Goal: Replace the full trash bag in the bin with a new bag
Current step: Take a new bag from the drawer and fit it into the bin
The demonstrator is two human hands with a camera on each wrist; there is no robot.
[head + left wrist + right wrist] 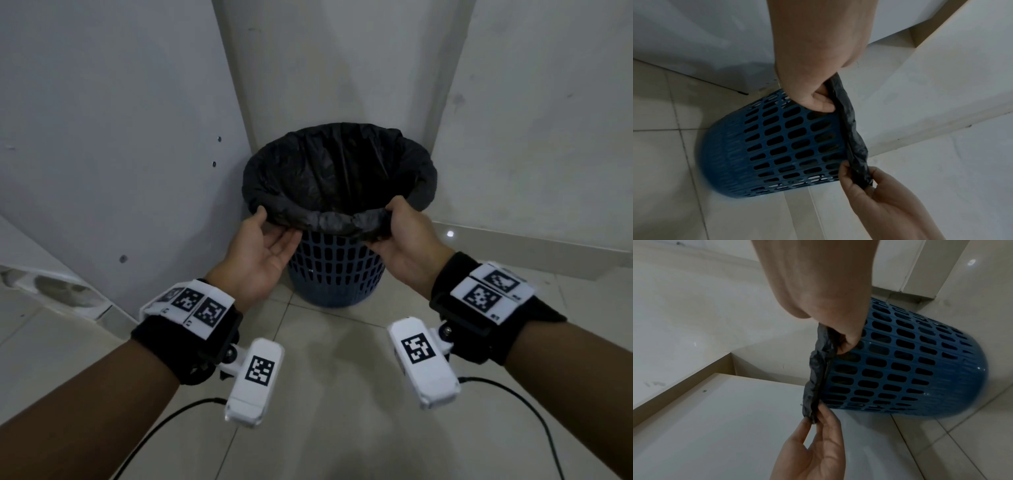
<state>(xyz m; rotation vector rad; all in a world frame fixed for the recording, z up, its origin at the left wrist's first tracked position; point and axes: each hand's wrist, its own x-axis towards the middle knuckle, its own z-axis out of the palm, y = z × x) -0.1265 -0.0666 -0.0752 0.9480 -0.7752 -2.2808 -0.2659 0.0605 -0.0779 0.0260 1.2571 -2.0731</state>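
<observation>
Blue bin (337, 270) upright on the tiled floor (329, 394), set in a corner between pale walls (359, 68). Slotted sides, dark plastic visible through the holes. Black bag (339, 171) lining the bin, mouth open, edge folded out and rolled over the rim all round.

Left hand (262, 253) at the near-left of the bin's rim: thumb on top of the rolled bag edge, fingers underneath against the slotted wall, pinching the plastic. From the left wrist view, fingertips (818, 104) curled in under the fold.

Right hand (407, 240) at the near-right of the rim, thumb over the top, fingers tucked beneath, holding the same rolled edge. From the right wrist view, fingers (849, 340) bent round the gathered plastic just above the bin's wall.

Stretch of bunched bag edge taut between the two hands along the near side of the rim.

Wrist cameras (255, 380) with black-and-white markers strapped on both forearms, nearer than the bin.
</observation>
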